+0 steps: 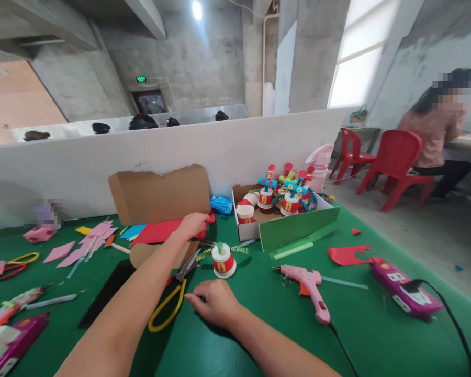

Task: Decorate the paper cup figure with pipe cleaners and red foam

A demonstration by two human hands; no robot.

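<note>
We're gripping red paper (157, 233) with our left hand (192, 225), fingers curled (pulling it free needs a firmer pinch); right hand (214, 302) resting closed on tabletop (259, 324).

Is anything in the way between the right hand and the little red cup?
Nothing visible is. Only bare green table lies between the right hand and the cup. The scissors lie off to the left of that gap, the glue gun well to the right.
</note>
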